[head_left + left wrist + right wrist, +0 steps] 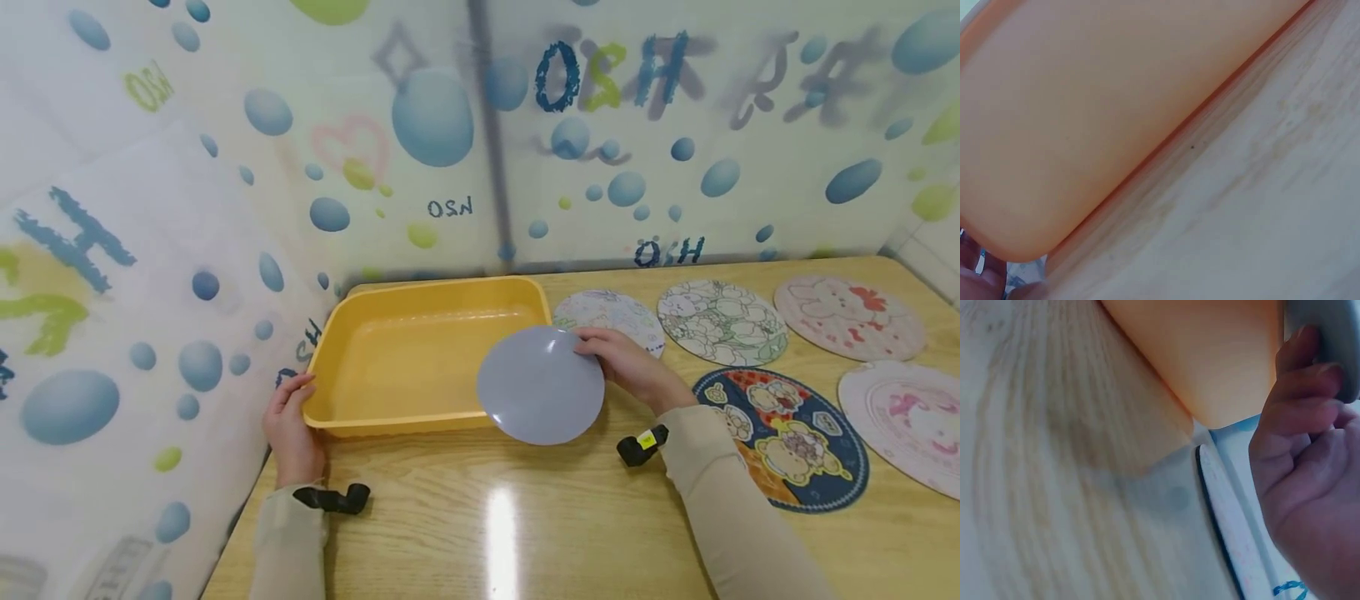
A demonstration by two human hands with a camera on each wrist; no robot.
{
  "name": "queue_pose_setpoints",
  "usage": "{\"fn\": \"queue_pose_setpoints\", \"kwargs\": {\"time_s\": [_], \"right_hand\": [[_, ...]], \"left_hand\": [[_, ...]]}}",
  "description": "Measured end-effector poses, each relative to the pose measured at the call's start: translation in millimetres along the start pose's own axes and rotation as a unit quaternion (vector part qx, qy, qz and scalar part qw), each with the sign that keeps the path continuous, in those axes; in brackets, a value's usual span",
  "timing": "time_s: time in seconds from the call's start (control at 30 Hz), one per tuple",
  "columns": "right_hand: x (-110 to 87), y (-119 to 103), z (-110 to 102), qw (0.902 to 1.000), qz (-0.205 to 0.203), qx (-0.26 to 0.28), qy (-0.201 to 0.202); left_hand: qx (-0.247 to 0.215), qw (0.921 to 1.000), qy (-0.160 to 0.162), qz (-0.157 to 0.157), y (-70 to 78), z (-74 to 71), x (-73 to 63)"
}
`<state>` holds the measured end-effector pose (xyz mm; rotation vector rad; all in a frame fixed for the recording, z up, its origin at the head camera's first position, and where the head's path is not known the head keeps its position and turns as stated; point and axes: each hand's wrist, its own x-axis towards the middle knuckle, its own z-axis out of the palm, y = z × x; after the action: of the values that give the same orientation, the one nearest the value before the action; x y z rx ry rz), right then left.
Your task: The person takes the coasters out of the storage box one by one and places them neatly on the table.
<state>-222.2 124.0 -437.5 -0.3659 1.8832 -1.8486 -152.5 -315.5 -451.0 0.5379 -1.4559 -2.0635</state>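
Observation:
A shallow yellow plastic tray (408,425) lies on the table against the back wall. At its left front corner, my left hand (294,429) grips the rim; a few of its fingers (982,281) show beside the corner in the left wrist view. My right hand (626,362) pinches the upper right edge of a plain grey round mat (542,387), thumb on the face towards me. The mat is tilted over the tray's right front corner and hides it. In the right wrist view, the curled fingers (1300,403) hold the mat's edge (1335,337).
Several round printed mats lie on the right: a line-drawn one (611,317) beside the tray, a green-outlined one (722,323), a pink rabbit one (850,317), a dark blue bear one (795,442) and a pale pink one (907,417). A patterned wall covering (360,242) borders the wooden table (420,517).

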Motion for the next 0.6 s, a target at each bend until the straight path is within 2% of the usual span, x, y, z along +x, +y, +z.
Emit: {"fn": "queue_pose_setpoints", "kwargs": {"time_s": [0.4, 0.6], "right_hand": [[-2.2, 13, -8, 0.9999, 0.009, -0.001, 0.009], [-4.7, 13, -12, 0.9996, 0.02, -0.005, -0.021]], "left_hand": [[0.012, 0.9999, 0.0, -0.009, 2.0, 1.8, -1.5], [0.012, 0.9999, 0.001, -0.009, 2.1, 1.4, -1.2]]}}
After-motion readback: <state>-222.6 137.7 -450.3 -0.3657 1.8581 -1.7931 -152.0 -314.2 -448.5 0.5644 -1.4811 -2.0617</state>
